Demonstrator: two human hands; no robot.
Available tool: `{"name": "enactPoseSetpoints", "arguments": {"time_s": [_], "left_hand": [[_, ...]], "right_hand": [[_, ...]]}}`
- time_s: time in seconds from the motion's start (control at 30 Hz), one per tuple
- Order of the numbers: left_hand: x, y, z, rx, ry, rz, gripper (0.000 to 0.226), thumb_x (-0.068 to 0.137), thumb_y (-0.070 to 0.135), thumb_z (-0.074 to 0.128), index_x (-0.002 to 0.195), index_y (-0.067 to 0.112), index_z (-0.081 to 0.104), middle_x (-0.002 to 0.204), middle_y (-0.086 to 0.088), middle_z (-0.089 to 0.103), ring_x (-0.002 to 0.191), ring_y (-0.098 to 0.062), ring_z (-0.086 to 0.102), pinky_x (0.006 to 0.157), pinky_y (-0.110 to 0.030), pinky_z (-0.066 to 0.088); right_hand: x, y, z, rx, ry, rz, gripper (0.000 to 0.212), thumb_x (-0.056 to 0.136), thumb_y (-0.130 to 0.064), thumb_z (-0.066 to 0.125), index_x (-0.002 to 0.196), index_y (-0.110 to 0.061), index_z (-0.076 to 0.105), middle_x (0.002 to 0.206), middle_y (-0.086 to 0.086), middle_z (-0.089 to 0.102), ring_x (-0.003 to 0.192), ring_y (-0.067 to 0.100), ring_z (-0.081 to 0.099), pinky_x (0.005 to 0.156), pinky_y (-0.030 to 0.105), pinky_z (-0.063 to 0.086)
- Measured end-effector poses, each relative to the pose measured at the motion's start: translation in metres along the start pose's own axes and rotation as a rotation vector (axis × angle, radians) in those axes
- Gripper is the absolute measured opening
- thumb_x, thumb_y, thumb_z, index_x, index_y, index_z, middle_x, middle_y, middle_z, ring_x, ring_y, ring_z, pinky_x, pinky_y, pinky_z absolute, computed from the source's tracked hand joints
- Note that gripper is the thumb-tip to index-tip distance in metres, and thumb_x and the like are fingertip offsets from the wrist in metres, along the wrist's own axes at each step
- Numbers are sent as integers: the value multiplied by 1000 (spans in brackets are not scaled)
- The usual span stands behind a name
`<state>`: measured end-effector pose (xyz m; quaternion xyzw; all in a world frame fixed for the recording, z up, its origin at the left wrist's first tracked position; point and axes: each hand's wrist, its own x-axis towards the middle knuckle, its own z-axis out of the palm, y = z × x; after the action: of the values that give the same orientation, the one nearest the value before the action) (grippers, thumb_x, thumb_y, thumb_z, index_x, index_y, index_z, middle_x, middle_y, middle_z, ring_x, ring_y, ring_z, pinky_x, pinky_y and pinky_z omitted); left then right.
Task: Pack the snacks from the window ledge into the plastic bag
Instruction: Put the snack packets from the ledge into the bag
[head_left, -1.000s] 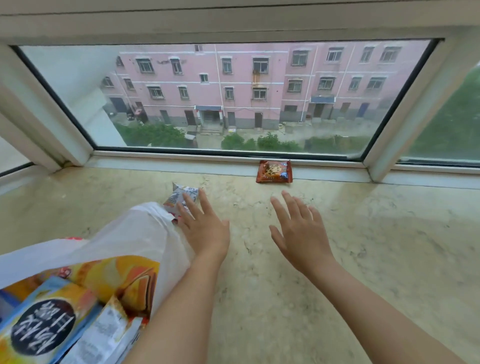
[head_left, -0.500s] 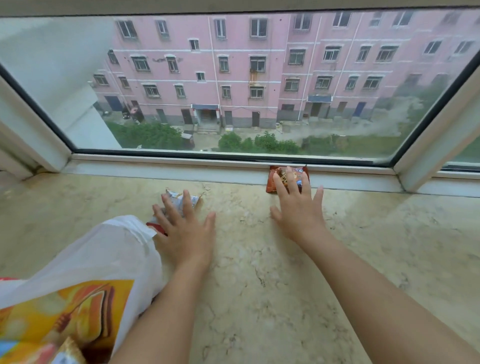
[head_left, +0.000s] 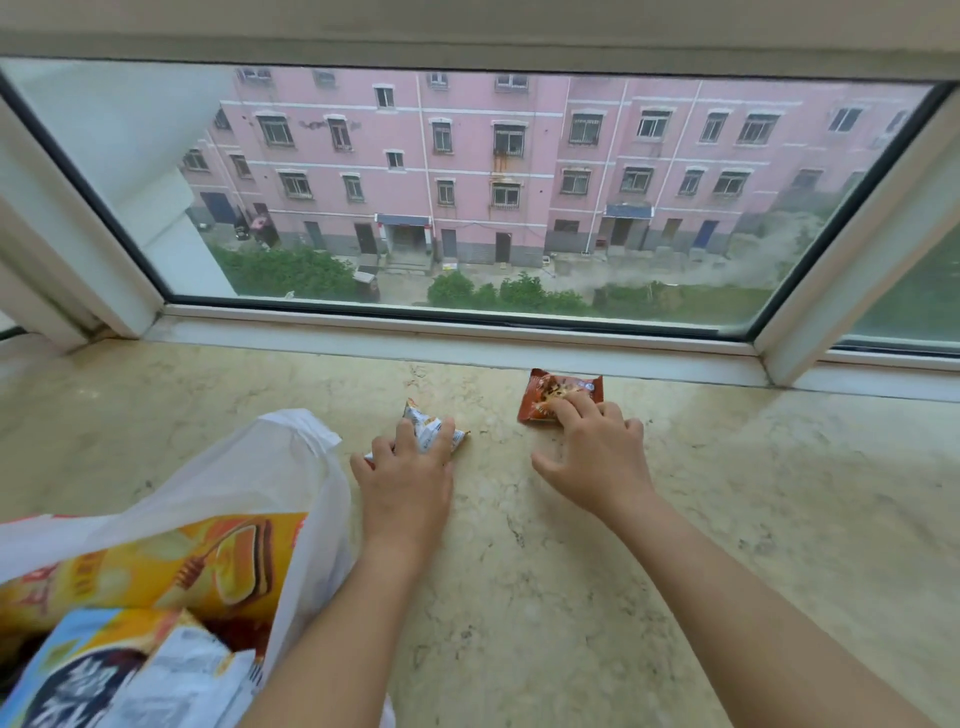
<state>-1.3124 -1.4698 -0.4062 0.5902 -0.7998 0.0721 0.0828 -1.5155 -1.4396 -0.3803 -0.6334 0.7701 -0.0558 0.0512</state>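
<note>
On the beige marble window ledge (head_left: 727, 519) lie two small snack packets. My left hand (head_left: 405, 478) curls its fingers over a white and orange packet (head_left: 431, 431), just right of the bag's mouth. My right hand (head_left: 597, 452) presses its fingertips on the near edge of a reddish-brown packet (head_left: 550, 395) that lies close to the window frame. A white plastic bag (head_left: 249, 478) sits at the lower left, open, with an orange snack box (head_left: 156, 561) and a blue packet (head_left: 78, 675) inside it.
The white window frame (head_left: 467, 338) runs along the ledge's far edge, with slanted side posts left and right. Bare ledge stretches to the right of my right arm and to the far left behind the bag.
My right hand reached forward to the reddish-brown packet and has drawn it a little off the window frame. My left hand's fingers have closed down on the white packet.
</note>
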Motion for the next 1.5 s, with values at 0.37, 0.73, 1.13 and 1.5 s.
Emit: {"name": "enactPoseSetpoints", "arguments": {"time_s": [0.37,0.73,1.13,1.5], "left_hand": [[-93,44,-56,-72,-290,45,44,99,45,39,143,41,34,138,-10,40,107,-27,50,77,-36,46],[-206,67,-78,-509,-423,-220,59,98,49,37,151,32,16,135,-8,32,125,-24,32,99,-35,37],[-236,70,-82,-832,-377,-453,72,94,49,48,153,23,16,150,-7,35,139,-28,28,107,-42,31],[-214,64,-79,-1021,-517,-456,101,75,20,80,152,19,15,129,0,56,116,-20,55,94,-34,47]], "right_hand": [[-164,-25,24,98,230,-66,48,56,-27,60,104,-29,65,98,-9,60,83,20,57,66,36,48],[-288,2,19,69,264,-100,19,74,-27,57,90,-34,64,90,-13,57,88,13,52,71,31,38],[-311,8,4,273,-79,205,75,85,-52,58,149,-35,22,152,-2,28,141,22,22,113,44,22],[-301,4,-2,547,-107,335,76,70,-30,80,138,-27,45,126,-2,53,117,16,51,94,35,45]]}}
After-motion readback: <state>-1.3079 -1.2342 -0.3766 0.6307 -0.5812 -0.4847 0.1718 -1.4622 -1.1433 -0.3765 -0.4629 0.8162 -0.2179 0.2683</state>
